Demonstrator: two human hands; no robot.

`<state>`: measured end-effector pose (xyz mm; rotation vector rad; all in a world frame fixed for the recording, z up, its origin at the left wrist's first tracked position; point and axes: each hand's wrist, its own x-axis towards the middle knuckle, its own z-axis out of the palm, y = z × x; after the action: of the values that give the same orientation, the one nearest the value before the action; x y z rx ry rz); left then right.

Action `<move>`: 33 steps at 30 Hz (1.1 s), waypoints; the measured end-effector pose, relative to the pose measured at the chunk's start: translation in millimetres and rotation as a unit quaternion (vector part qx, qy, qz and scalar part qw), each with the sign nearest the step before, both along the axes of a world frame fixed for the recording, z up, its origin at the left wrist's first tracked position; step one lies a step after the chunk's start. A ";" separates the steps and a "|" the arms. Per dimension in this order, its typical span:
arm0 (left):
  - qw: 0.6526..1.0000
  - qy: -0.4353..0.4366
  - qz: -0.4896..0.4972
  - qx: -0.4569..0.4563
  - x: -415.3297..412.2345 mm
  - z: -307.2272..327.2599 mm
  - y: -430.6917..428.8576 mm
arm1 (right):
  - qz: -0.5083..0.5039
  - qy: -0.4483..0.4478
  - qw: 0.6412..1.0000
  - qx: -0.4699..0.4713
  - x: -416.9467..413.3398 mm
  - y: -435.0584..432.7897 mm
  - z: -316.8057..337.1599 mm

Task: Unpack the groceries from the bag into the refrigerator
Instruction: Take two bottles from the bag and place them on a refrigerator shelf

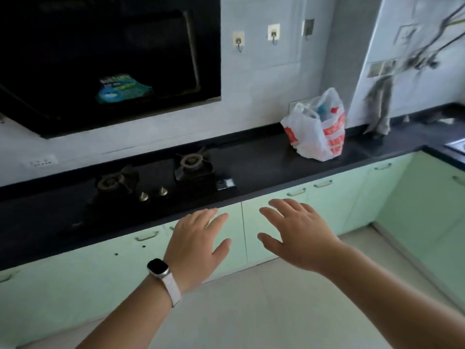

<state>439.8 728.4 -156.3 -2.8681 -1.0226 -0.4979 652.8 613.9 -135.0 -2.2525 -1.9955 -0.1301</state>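
Note:
A white plastic bag [314,132] with red print stands upright on the black countertop [264,162], against the wall at the right. Its mouth is open and packaged items with blue and red show inside. My left hand [198,238], with a watch on the wrist, and my right hand [297,235] are both held out in front of me, palms down with fingers spread, holding nothing. They hover in front of the cabinet doors, well short of the bag. No refrigerator is in view.
A two-burner gas hob [151,177] sits in the counter at the left, under a black range hood [108,61]. Pale green cabinets [327,202] run below the counter and turn a corner at the right. A grey cloth [381,107] hangs beside the bag. The floor is light tile.

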 end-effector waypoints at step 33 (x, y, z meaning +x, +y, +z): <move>0.965 -0.053 -0.248 -0.064 374.7 -36.1 226.6 | -0.272 0.010 0.960 -0.068 278.3 130.7 12.4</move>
<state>814.5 955.0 -192.4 -3.2431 -0.3390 -0.6345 931.1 744.5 -122.6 -2.8197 -1.3564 -0.0216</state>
